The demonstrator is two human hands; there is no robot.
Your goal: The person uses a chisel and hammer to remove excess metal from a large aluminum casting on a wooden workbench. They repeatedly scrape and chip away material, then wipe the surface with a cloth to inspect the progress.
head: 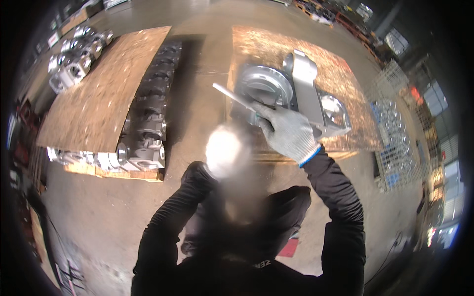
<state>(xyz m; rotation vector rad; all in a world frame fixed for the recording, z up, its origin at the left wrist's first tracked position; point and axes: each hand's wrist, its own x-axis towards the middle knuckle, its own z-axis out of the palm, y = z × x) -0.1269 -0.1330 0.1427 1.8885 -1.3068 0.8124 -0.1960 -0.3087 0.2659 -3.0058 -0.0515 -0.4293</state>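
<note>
My right hand (287, 131), in a pale knitted glove with a blue cuff edge, grips a slim pale rod (233, 97) that points up and to the left. Under and beyond it, a machined metal part with a large round ring (268, 83) lies on a wooden board (344, 92). A grey metal arm (306, 87) with a cylindrical end crosses this part, and a smaller bore is at its right. My left hand (223, 151) is a white, glaring blur in front of my dark sleeve, left of the board's near edge; its fingers and anything in them cannot be made out.
At left, a plywood sheet (100, 92) lies over rows of metal castings (150, 125) on a wooden pallet (111, 174). More shiny castings (76, 61) sit along its far left side. A wire mesh basket (398, 148) with metal parts stands at right. A red item (289, 248) is by my legs.
</note>
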